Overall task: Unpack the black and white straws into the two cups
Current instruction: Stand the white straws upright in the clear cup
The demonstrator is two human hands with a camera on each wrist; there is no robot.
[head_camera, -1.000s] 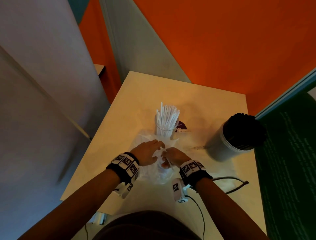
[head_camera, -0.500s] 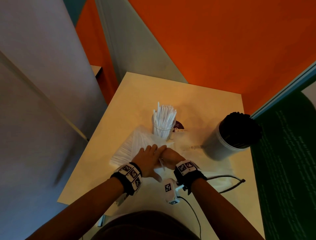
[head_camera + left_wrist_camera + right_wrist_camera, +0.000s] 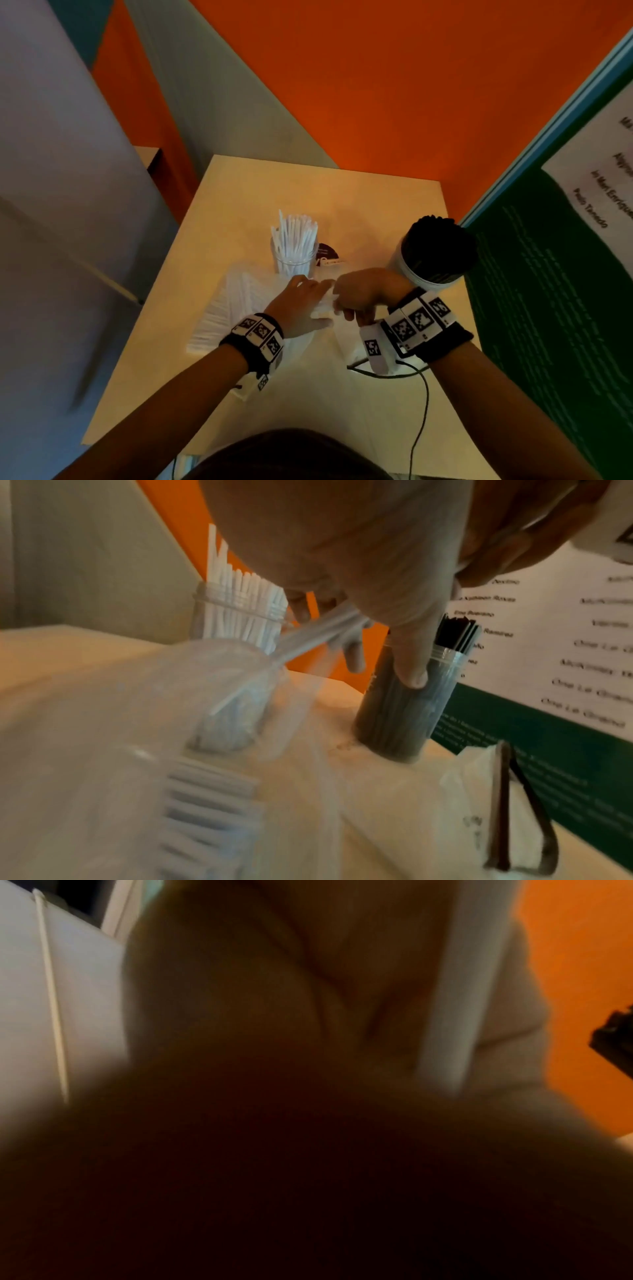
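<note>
Straws (image 3: 318, 634): right hand (image 3: 368, 296) pinches a few white ones, pulling them out of the clear bag (image 3: 236, 308). Left hand (image 3: 301, 310) lies flat, fingers straight, pressing the bag on the table (image 3: 376, 205). Hands touch at the bag mouth, just in front of the clear cup (image 3: 295, 263) of white straws. Black-straw cup (image 3: 435, 255) stands right of the right wrist, close to the table's right edge; green board (image 3: 548, 325) is just beyond. Far half of table is open. Cable (image 3: 423, 404) trails toward the near edge. Board's paper text is blurred; "Enrique" is partly legible.
</note>
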